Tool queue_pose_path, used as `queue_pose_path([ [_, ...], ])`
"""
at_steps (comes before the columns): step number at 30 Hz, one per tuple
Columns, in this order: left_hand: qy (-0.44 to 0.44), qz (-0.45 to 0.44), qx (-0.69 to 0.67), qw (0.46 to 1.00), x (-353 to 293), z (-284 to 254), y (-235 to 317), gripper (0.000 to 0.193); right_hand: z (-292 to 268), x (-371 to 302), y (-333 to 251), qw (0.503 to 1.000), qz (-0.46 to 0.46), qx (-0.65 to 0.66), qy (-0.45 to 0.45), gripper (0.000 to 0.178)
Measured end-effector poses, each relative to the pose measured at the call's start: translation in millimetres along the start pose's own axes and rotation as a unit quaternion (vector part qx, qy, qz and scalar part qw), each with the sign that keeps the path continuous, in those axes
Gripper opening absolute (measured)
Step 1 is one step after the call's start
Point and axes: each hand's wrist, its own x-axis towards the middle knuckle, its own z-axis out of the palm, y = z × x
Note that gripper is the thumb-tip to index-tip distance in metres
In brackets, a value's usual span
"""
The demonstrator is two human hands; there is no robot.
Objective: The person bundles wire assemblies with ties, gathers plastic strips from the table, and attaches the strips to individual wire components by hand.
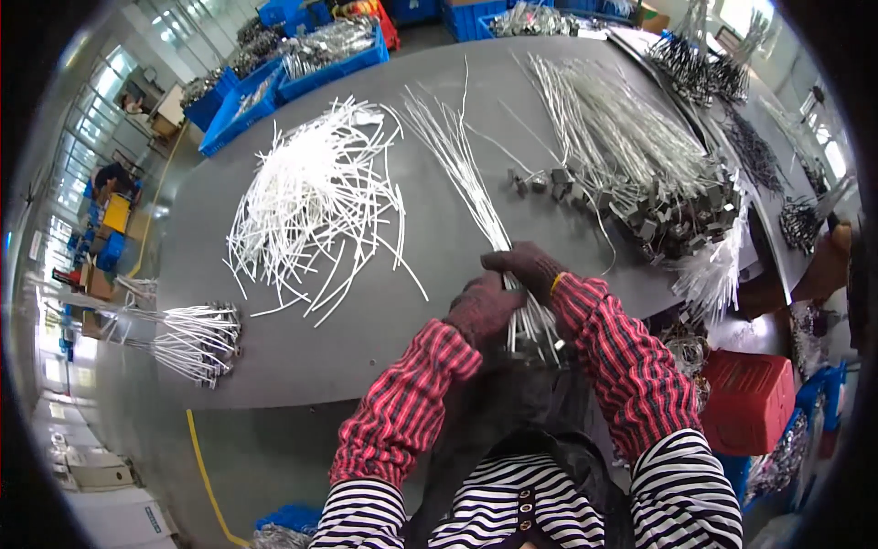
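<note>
At the table's near edge, my left hand (pixel 485 306) and my right hand (pixel 528 265), both in dark gloves, are closed around a bundle of thin white wires (pixel 468 188). Its long ends fan out away from me over the table. Shorter ends (pixel 532 331) stick out below my hands, close to my dark apron. To the left of the bundle lies a loose heap of short white tubes (pixel 306 188). Right of it is a large pile of wires (pixel 608 119) with dark, blocky connectors (pixel 677 215) at their near ends.
On the grey table's (pixel 329 361) left edge lies another wire bundle (pixel 197 340). Blue bins (pixel 334 69) full of parts stand beyond the far edge. To the right are a red plastic stool (pixel 748 403), another person's arm (pixel 819 270), and a second table with dark wire bundles (pixel 754 151).
</note>
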Motion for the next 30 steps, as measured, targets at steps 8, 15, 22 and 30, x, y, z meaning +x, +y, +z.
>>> queue_pose_path([
  [8,0.025,-0.072,-0.61,0.789,-31.8,-10.8,-5.5,0.011,7.8,-98.3,-16.7,1.0,0.003,-0.01,-0.026,0.023],
  [15,0.098,0.196,-0.731,0.646,-24.2,-83.9,75.3,0.023,37.3,-136.2,-62.5,0.995,-0.093,-0.005,0.026,0.032],
  [22,0.163,0.415,-0.545,0.71,-94.3,-228.3,198.1,0.041,9.6,-142.0,-159.4,0.928,-0.323,-0.09,0.162,0.025],
  [30,0.253,0.471,-0.376,0.757,-91.2,-195.0,202.8,0.025,-13.6,-93.7,-190.0,0.885,-0.444,0.132,-0.038,0.079],
])
